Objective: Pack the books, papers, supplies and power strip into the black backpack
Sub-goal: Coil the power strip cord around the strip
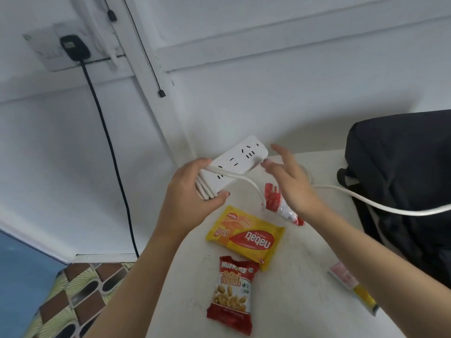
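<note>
Left fingers (202, 163) around power strip (240, 159)

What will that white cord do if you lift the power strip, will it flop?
Probably floppy: the white cord sags in a curve across the black backpack. Its loose end would likely dangle and drag. The loops gripped by the left hand against the power strip should stay put.

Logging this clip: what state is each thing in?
Power strip: held up, cord loops round one end.
Cord: partly wound, rest trailing across backpack.
Left hand: grips strip and loops.
Right hand: open beside strip's far end.
Backpack: opening not visible.
Black plug: plugged in.
</note>
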